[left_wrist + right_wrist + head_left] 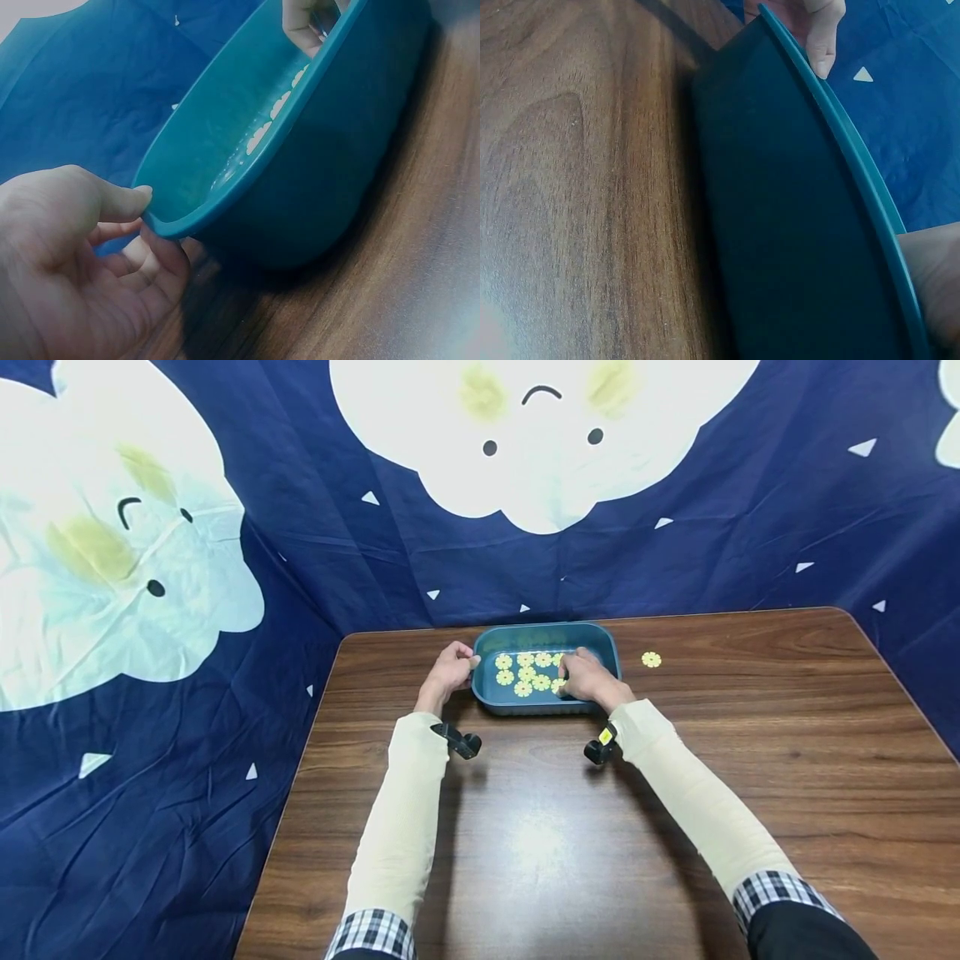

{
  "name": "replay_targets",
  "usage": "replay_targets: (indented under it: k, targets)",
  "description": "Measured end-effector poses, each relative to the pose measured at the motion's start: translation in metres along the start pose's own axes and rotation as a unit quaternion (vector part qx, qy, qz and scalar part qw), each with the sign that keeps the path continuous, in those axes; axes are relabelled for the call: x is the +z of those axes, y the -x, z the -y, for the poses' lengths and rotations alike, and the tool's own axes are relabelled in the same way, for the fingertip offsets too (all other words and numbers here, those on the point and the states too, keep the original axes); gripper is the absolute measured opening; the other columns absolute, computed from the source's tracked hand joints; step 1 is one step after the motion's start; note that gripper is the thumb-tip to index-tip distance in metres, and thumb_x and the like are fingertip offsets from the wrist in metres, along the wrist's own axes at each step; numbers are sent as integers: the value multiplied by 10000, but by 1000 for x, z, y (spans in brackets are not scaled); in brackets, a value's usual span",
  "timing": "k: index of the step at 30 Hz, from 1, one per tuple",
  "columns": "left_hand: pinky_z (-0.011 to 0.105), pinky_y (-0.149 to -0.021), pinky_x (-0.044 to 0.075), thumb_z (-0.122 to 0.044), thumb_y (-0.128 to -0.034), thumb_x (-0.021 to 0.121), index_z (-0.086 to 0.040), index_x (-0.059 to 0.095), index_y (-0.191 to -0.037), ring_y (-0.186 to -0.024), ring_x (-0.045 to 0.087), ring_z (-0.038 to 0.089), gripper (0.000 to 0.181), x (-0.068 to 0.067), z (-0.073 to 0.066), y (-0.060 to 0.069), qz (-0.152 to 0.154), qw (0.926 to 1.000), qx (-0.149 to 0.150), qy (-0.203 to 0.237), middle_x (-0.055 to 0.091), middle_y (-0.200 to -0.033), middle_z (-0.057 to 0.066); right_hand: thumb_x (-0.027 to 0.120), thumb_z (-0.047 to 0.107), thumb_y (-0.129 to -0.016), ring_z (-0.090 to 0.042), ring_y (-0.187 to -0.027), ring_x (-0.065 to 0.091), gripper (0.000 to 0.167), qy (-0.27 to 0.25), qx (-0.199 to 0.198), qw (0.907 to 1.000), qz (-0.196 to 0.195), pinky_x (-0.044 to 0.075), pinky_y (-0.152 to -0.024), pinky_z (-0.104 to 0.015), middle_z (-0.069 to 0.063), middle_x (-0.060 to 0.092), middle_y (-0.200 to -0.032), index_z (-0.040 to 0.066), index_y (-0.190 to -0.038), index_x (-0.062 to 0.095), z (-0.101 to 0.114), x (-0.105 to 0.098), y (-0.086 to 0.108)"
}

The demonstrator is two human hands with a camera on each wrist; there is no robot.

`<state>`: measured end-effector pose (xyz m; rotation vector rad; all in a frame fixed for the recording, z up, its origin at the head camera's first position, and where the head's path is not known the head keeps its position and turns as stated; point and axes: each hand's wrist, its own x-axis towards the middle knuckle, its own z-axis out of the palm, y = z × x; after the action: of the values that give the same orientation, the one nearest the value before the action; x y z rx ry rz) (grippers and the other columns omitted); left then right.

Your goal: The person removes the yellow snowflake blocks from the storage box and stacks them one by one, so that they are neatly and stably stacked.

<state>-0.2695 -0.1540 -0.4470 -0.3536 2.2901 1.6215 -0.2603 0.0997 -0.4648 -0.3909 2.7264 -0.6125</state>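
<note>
A teal rectangular plastic basin stands at the far side of the table, with several yellow flower-shaped pieces lying flat on its bottom. At its left end, my left hand pinches the rim, thumb on top and fingers beneath, as the left wrist view shows. My right hand reaches over the near right rim into the basin, fingers pointing down beside a yellow flower piece. Its fingertips are partly hidden, so whether they grip that piece is unclear. The basin wall blocks them in the right wrist view.
One more yellow flower piece lies on the wooden table, right of the basin. Behind the table hangs a dark blue cloth with white cloud prints, close to the basin's far side.
</note>
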Motion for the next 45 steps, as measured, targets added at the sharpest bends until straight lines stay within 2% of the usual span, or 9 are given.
replay_targets:
  k: [3, 7, 11, 14, 17, 26, 29, 38, 45]
  targets:
    - [291, -672, 472, -120, -983, 516, -104, 426, -965, -687, 484, 167, 93, 0, 0, 0, -4, 10000, -10, 35, 440, -900, 52, 751, 202, -822, -301, -996, 410, 290, -43, 49, 10000, -8, 379, -899, -437, -127, 440, -1055, 60, -969, 547, -1, -1, 0]
    - [299, -687, 474, -123, -985, 514, -104, 427, -969, -690, 481, 168, 91, 1, -1, 0, -6, 10000, -23, -15, 436, -897, 55, 727, 198, -843, -294, -957, 416, 216, -142, -18, 9998, -155, 386, -865, -433, -116, 444, -1015, 74, -903, 561, -3, 0, -2]
    - [311, -703, 474, -126, -984, 517, -107, 427, -964, -687, 473, 160, 94, 1, -2, 1, -9, 10000, -26, -76, 427, -884, 53, 682, 159, -862, -270, -932, 454, 119, -341, -319, 9975, -529, 403, -874, -414, -104, 541, -916, 84, -805, 609, -6, 0, -4]
    - [322, -717, 477, -126, -982, 518, -108, 426, -963, -682, 469, 156, 96, 1, -2, 1, -12, 9999, -26, -102, 427, -863, 50, 668, 147, -863, -258, -925, 473, 96, -590, -491, 9940, -780, 401, -888, -408, -88, 596, -870, 85, -794, 641, -7, -1, -4]
    - [337, -737, 485, -124, -982, 516, -104, 425, -967, -686, 472, 158, 94, 1, -2, 1, -11, 9999, -12, -111, 431, -865, 52, 679, 163, -865, -257, -933, 482, 90, -836, -587, 9901, -957, 401, -891, -417, -90, 615, -899, 87, -821, 658, -7, -1, -3]
    - [396, -831, 498, -128, -985, 512, -115, 421, -957, -692, 477, 148, 96, 0, 1, -4, 2, 10000, -45, -72, 430, -931, 58, 696, 234, -881, -254, -938, 486, 153, -1512, -498, 9790, -1277, 410, -853, -410, -115, 556, -1005, 87, -867, 658, -4, -6, 5]
    - [377, -820, 501, -135, -987, 512, -112, 425, -973, -697, 480, 147, 91, 1, 1, -5, -14, 10000, -51, -79, 435, -924, 58, 692, 239, -884, -257, -953, 497, 151, -1654, -444, 9757, -1365, 415, -864, -410, -113, 553, -1022, 91, -878, 666, -3, -9, 8]
    - [304, -674, 502, -125, -986, 500, -73, 428, -983, -685, 493, 167, 90, 2, 3, -7, -94, 9998, 52, -181, 451, -904, 83, 693, 249, -885, -263, -1017, 547, 148, -1856, -556, 9655, -1743, 432, -925, -409, -95, 598, -1034, 103, -894, 669, -6, -18, 10]
    - [329, -765, 499, -137, -985, 515, -99, 430, -989, -710, 483, 156, 93, 1, 0, -4, -22, 9999, -51, -105, 439, -934, 61, 698, 288, -881, -246, -1022, 544, 183, -2214, -399, 9557, -1897, 429, -898, -415, -82, 579, -1044, 115, -927, 657, -10, -27, 13]
